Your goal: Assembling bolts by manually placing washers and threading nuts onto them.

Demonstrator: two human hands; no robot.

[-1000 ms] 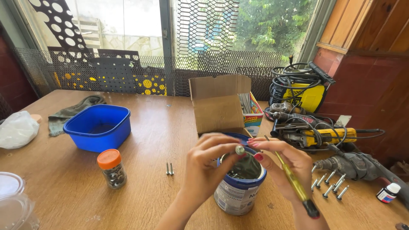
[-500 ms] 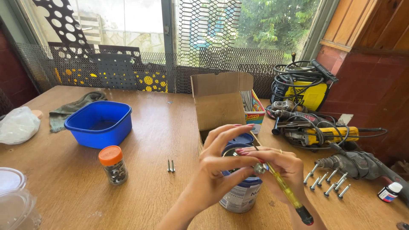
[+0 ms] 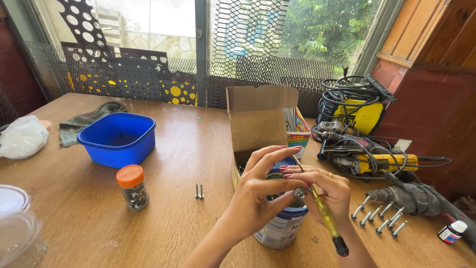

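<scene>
Both my hands meet over an open blue and white tin can (image 3: 282, 229) on the wooden table (image 3: 188, 144). My left hand (image 3: 260, 191) pinches a small grey bolt (image 3: 299, 193) between thumb and fingers, just above the can's rim. My right hand (image 3: 325, 191) touches the same bolt and also holds a yellow-handled screwdriver (image 3: 325, 216) that slants down to the right, its dark end near the table. An open cardboard box (image 3: 258, 124) stands right behind the can.
A blue plastic tub (image 3: 119, 139), an orange-lidded jar of small parts (image 3: 132, 187) and two loose screws (image 3: 199, 191) lie left. Several bolts (image 3: 379, 216), a drill (image 3: 419, 198), a yellow grinder (image 3: 377, 163) and a small white bottle (image 3: 451, 232) lie right. Clear containers (image 3: 15, 223) sit at bottom left.
My hands have dropped slightly and come closer over the can. The left fingers have spread wider and the bolt now sits between both hands' fingertips.
</scene>
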